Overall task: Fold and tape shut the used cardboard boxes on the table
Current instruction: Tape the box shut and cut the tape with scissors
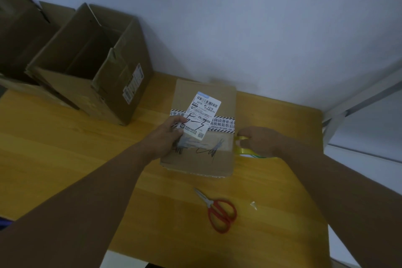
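- The closed cardboard box (202,137) lies mid-table, near the far wall.
- The left hand (166,135) presses flat on the box's left top, fingers spread over the label (201,115).
- The right hand (258,141) is at the box's right edge, fingers clamped on a yellow tape roll (244,151).
- Red scissors (217,210) lie nearer on the table (65,159).

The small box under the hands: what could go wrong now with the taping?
1. The left hand presses only the left part of the small box, so the flaps may lift on the right.
2. The right hand holds the tape roll at the box edge; the tape may wrinkle or run crooked.
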